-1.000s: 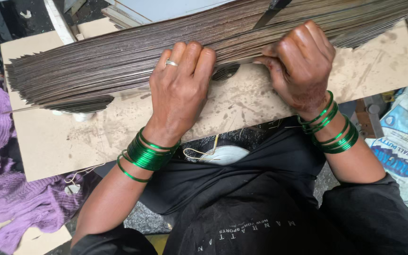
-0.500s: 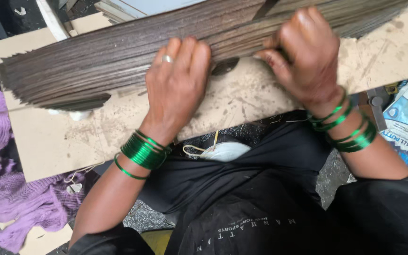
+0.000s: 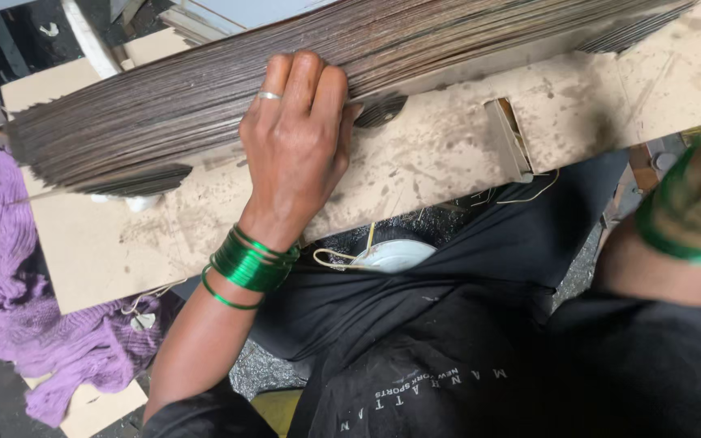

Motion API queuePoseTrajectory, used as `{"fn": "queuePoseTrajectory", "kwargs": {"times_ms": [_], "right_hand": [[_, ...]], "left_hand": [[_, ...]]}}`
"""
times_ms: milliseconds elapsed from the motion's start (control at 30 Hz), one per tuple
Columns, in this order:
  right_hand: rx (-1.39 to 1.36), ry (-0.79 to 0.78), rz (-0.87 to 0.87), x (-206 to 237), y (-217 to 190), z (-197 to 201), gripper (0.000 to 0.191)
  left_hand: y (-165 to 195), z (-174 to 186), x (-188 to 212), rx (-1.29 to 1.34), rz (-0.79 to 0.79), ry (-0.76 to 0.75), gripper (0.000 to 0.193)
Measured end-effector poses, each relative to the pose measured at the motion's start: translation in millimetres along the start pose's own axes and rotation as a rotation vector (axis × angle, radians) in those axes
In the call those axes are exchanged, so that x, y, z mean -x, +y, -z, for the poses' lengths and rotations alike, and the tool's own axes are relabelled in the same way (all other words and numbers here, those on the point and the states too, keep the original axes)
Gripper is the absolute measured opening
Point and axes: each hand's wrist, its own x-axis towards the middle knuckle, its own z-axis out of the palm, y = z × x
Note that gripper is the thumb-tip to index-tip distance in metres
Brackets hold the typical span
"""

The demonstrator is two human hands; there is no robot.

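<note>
Step in hand: a long stack of thin dark brown sheets, lying edge-up on a stained pale cardboard board, is being steadied and pressed; by judgement, the sheets are being squared or held together.

Left hand: the left hand is laid palm-down over the near edge of the stack, fingers close together and curled over the top of the sheets, thumb tucked at the side next to the board. It is closed loosely on the stack, pressing rather than lifting. A silver ring is worn on one finger, and green metal bangles sit at the wrist.

Right hand: only the right forearm with green bangles is seen at the frame edge; the hand itself is out of view, so its state cannot be told.

Stack position: directly under the left fingers, running away from them on both sides, past the right forearm.

Nearby: a purple knitted cloth lies well outward of the left wrist; a white face mask rests just inward of the left wrist, on black clothing.

Next move, by judgement: even downward pressure is called for, with the second hand needed further along the stack.
</note>
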Motion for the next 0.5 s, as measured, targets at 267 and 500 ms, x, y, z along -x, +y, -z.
{"fn": "queuePoseTrajectory", "kwargs": {"times_ms": [267, 500], "right_hand": [[-0.153, 0.064, -0.049, 37, 64, -59, 0.018], [-0.206, -0.060, 0.030, 32, 73, -73, 0.019]], "left_hand": [[-1, -1, -6, -0.035, 0.020, -0.026, 0.024], [-1, -1, -11, -0.050, 0.027, -0.019, 0.024]]}}
